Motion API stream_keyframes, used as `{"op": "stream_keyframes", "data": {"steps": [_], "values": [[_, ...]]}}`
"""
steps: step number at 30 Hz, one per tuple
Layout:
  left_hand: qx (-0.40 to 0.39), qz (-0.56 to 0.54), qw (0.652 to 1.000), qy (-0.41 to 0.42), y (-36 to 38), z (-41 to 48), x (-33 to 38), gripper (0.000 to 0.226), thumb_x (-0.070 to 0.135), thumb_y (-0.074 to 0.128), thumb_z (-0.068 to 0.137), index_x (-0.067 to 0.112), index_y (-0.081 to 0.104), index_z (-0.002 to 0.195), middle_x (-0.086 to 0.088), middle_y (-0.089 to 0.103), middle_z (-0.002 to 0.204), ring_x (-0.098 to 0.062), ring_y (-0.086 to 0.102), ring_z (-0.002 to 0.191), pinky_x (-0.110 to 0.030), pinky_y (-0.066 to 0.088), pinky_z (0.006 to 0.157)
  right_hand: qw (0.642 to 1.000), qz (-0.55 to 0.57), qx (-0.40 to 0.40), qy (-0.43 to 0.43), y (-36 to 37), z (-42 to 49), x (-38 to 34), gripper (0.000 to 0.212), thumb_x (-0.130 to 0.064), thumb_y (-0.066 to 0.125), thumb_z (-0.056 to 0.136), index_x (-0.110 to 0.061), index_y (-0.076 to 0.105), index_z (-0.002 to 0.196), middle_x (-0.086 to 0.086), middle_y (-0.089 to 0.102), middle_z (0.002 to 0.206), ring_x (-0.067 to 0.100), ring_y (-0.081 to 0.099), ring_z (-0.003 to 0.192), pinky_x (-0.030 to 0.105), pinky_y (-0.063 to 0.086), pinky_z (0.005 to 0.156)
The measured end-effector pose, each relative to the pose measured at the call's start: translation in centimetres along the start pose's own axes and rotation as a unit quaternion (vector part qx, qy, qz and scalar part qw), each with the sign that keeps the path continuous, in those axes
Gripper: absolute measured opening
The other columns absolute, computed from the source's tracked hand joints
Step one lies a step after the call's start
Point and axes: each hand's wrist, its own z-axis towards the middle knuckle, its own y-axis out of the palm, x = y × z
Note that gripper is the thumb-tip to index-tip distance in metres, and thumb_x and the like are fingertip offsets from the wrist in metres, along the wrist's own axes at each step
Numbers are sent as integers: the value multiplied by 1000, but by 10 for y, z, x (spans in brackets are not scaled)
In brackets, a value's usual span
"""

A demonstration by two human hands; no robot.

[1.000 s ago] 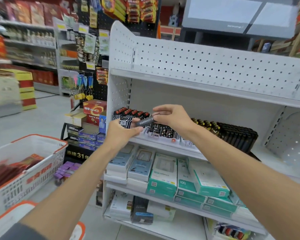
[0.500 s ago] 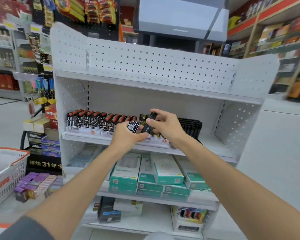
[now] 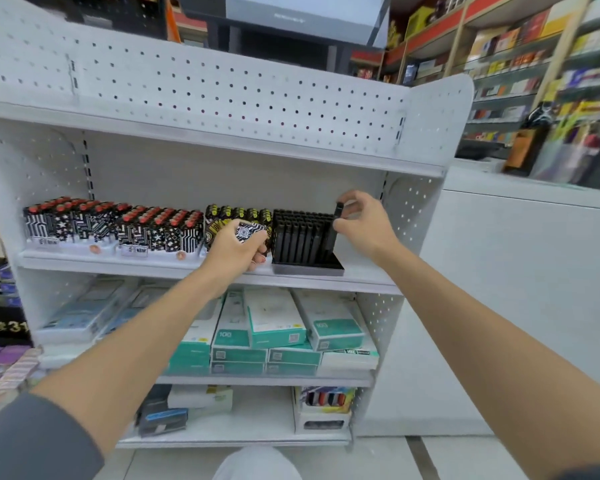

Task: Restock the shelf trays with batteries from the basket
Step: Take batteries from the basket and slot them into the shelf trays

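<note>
Item 1: slim black stick-shaped battery (image 3: pixel 338 210), upright. Pinched near its top between thumb and fingertips of the right hand (image 3: pixel 362 225), the other fingers curled above it. Its lower part runs down at the right-hand end of the rows; whether it is seated cannot be told.

Item 2: black plastic display tray (image 3: pixel 309 268), on the upper stocked shelf board (image 3: pixel 368 271), right of centre. Holds rows of matching black sticks, standing upright.

Item 3: small black-and-white patterned pack (image 3: pixel 246 232) with a square code on its face. Gripped in the curled fingers of the left hand (image 3: pixel 236 249), just left of the black tray and in front of the yellow-capped patterned packs (image 3: pixel 238 213).

Item 4: red-capped black-and-white patterned packs (image 3: pixel 111 225), in white trays along the left of the same board.

Item 5: teal-and-white cardboard boxes (image 3: pixel 278 327), stacked on the board below.

Housing: white perforated metal shelf unit (image 3: pixel 222 98).
</note>
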Motion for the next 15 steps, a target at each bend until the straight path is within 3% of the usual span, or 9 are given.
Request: {"op": "stream_keyframes", "data": {"steps": [6, 8, 11, 15], "values": [[-17, 2, 1000, 4, 2, 4, -10, 2, 13, 54, 97, 13, 55, 95, -4, 60, 78, -13, 57, 64, -21, 49, 52, 999, -5, -48, -2, 17, 0, 16, 36, -3, 67, 84, -15, 61, 117, 3, 60, 98, 17, 60, 83, 11, 45, 62], [-24, -14, 1000, 8, 0, 4, -10, 4, 14, 57, 96, 17, 57, 93, -5, 61, 78, -10, 59, 63, -21, 51, 53, 998, -30, -54, -19, 21, -2, 19, 39, -5, 66, 87, -16, 61, 124, 3, 62, 104, 17, 64, 89, 12, 47, 71], [-37, -57, 998, 1, -1, 1, -11, 14, 14, 63, 94, 19, 59, 107, -7, 65, 78, -8, 62, 61, -21, 56, 56, 996, -71, -39, -37, 23, -5, 18, 41, -6, 63, 89, -17, 61, 128, 3, 64, 107, 16, 65, 93, 19, 48, 87], [-38, -79, 996, -3, -1, -1, -10, 21, 9, 67, 91, 14, 61, 111, -9, 68, 80, -14, 65, 68, -26, 60, 62, 991, -114, -21, -59, 24, -4, 14, 37, -13, 63, 91, -17, 62, 127, 2, 66, 105, 11, 62, 84, 16, 44, 83]]}}
